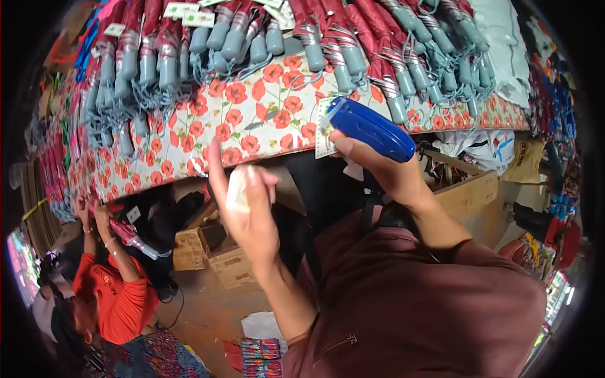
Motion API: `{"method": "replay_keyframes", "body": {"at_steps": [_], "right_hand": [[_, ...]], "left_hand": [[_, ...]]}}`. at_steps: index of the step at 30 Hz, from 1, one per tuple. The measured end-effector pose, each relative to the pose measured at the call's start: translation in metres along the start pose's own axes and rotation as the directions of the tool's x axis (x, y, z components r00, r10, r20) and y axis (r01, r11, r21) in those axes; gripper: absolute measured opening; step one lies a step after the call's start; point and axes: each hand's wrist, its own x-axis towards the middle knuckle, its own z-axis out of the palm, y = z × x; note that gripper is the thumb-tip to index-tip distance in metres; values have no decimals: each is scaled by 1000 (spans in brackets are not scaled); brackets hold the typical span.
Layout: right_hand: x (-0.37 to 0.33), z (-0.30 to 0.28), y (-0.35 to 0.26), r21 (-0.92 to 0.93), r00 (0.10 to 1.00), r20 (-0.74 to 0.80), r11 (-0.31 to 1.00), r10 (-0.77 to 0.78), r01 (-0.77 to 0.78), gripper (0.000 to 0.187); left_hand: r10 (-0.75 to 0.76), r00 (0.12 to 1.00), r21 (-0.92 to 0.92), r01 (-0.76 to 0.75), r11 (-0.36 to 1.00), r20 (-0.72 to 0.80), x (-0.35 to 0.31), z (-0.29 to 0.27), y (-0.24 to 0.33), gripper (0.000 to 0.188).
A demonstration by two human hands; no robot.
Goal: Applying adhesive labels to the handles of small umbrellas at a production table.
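My right hand (372,160) grips a glossy blue, rounded hand tool (375,129) that looks like a stapler. A white printed tag (322,142) with a dotted border is at the tool's far end, by my thumb. In front of me my left hand (249,208) is raised off the table, its index finger stretched out. A small whitish piece (238,192) is held under its thumb; its kind is not clear. Beyond both hands lie many folded dark red umbrellas (236,31) with grey-blue handles and cord loops, some bearing white tags (198,19).
A table covered with a red poppy-print cloth (220,120) holds the umbrellas. At left a co-worker in an orange-red shirt (126,302) has both hands at the table edge. Wooden drawers (233,268) are below, with another wooden box (469,192) at right. White plastic (501,50) lies at far right.
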Motion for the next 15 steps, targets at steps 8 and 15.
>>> {"method": "replay_keyframes", "body": {"at_steps": [8,15], "right_hand": [[-2,-53,16,56,992,-94,995,89,-84,11],[-7,-67,26,42,998,-55,999,-18,20,11]], "left_hand": [[29,993,572,-90,815,115,120,78,-85,19],[133,966,718,-255,648,223,194,137,-141,38]]}}
